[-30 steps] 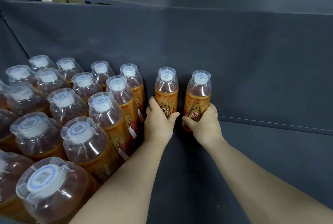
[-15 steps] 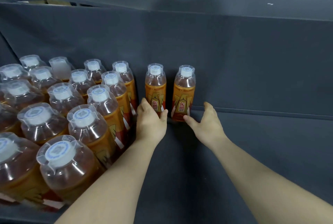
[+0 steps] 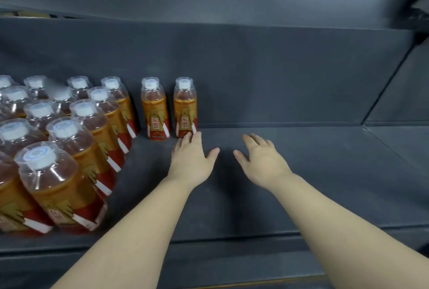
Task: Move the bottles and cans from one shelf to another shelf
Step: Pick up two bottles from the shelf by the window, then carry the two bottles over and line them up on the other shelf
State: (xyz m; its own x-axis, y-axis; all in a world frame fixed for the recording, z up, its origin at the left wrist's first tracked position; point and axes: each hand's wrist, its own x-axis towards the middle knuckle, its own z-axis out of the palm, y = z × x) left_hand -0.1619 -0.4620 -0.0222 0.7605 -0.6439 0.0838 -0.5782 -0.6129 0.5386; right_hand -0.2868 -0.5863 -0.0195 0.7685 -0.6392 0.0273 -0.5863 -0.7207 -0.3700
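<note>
I am watching the left hand [image 3: 191, 161] and right hand [image 3: 262, 163] hovering empty, fingers loosely spread, over the shelf [image 3: 313, 172], and I am fearing the left fingertips [image 3: 188, 136], just beside the nearest bottle [image 3: 185, 110] standing at the back wall [image 3: 278, 79], might nudge it over.

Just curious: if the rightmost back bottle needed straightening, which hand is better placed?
Probably the left hand: its fingertips are at the base of that bottle, while the right hand hovers over bare shelf farther right.
</note>
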